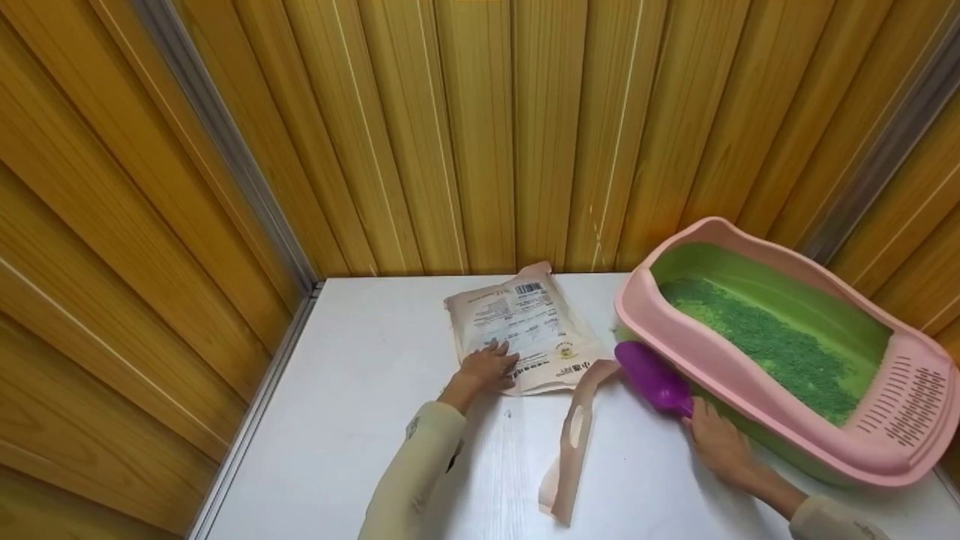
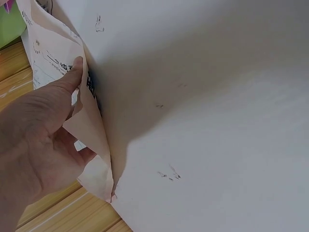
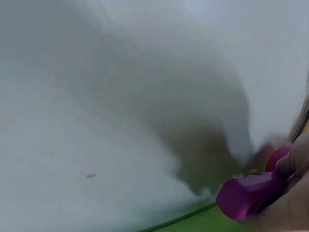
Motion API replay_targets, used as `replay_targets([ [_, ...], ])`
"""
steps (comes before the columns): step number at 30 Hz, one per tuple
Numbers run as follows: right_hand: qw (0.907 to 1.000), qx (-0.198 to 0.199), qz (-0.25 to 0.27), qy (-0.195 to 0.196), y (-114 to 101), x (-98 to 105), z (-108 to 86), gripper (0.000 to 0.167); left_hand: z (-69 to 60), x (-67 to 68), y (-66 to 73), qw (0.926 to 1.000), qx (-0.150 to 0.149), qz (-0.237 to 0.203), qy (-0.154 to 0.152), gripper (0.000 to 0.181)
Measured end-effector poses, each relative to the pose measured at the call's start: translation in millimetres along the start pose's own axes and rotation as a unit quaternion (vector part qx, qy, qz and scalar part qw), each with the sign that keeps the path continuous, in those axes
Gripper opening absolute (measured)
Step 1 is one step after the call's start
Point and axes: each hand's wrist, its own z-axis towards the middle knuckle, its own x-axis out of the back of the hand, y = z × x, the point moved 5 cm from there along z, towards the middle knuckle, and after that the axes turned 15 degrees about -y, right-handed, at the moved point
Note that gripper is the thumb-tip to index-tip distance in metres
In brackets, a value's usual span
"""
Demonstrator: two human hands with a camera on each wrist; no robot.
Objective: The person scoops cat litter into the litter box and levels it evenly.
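A flattened pale-peach paper bag (image 1: 499, 311) with printed text lies on the white table near the back wall. My left hand (image 1: 487, 367) rests on the bag's near end, fingers spread over it. In the left wrist view, the left hand's thumb (image 2: 75, 75) lies along the printed side by the bag's edge. My right hand (image 1: 720, 442) grips the handle of a purple scoop (image 1: 652, 379), its bowl beside the litter box (image 1: 645, 300). Only the handle end (image 3: 241, 198) and a bit of the scoop show clearly in the right wrist view.
The litter box has a pink rim and green base, with green litter (image 1: 765, 337) inside. A torn strip of peach paper (image 1: 574, 450) lies between the hands on the white table (image 1: 337, 420). Wood-patterned walls (image 1: 480, 150) stand behind and at the sides.
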Motion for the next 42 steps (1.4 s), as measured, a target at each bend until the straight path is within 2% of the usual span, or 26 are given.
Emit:
replay_targets([
  [6,0.9997,-0.023,-0.004,-0.007,8,-10,4.5,0.036,3.2,-2.4,-0.7,0.9999,0.008,-0.006,-0.008,0.060],
  [12,0.9997,-0.018,-0.012,0.013,8,-13,10.2,0.034,3.0,-3.6,-3.0,0.9999,0.002,-0.010,-0.010,0.060],
  [14,0.9995,-0.016,-0.018,0.020,5,-11,9.0,0.040,2.0,-2.3,-2.4,0.9999,-0.001,-0.013,-0.010,0.060],
  [18,0.9993,-0.006,-0.018,0.032,-7,-7,4.5,0.063,-0.2,-1.2,-2.5,0.9999,-0.006,-0.011,0.000,0.060],
  [22,0.9969,0.028,-0.025,0.068,-27,-2,-5.4,0.077,0.5,-1.9,-2.3,0.9999,-0.015,-0.003,0.004,0.060],
  [26,0.9848,0.102,-0.036,0.137,-55,4,-11.2,0.082,0.5,-3.6,-3.2,0.9999,-0.013,0.005,0.002,0.060],
  [29,0.9745,0.151,-0.042,0.161,-74,9,-6.5,0.084,1.3,-5.2,-3.6,0.9999,-0.013,0.007,-0.001,0.060],
  [33,0.9650,0.194,-0.068,0.163,-93,15,12.1,0.088,0.7,-7.2,-4.1,0.9998,-0.018,0.009,0.005,0.059],
  [38,0.9488,0.241,-0.128,0.160,-102,13,51.6,0.089,0.3,-8.1,-3.8,0.9995,-0.029,0.001,0.008,0.058],
  [42,0.9271,0.297,-0.174,0.148,-107,3,77.4,0.074,-1.5,-9.3,-4.8,0.9992,-0.035,-0.014,0.013,0.059],
])
